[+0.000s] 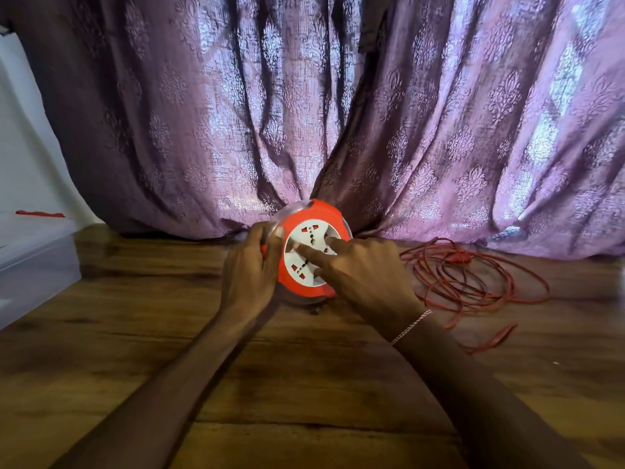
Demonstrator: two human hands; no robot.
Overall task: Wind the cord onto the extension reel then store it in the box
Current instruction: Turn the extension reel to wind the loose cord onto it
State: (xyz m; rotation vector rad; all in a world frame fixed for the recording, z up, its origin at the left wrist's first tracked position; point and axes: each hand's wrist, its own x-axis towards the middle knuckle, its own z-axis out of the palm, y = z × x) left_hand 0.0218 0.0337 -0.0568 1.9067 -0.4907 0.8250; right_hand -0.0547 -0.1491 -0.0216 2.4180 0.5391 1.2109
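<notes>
Reel [314, 231] tilted on edge. Left hand [250, 262] grips its left rim. Right hand [365, 269] presses a straight index finger [311, 252] on its white face. Cord [473, 279] lies loose and tangled right of reel; box [33, 262] well left. Risks: loops knot or snag when wound; finger slips.

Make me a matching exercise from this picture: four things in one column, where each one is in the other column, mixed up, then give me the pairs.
Things
1. reel
2. cord
3. box
4. curtain

Places
A. at the far left edge of the floor
B. hanging behind everything
C. in the middle, left hand gripping its rim, right hand with a forefinger on its white face
D. in a loose tangle on the floor, to the right

Pairs: 1-C, 2-D, 3-A, 4-B
</notes>
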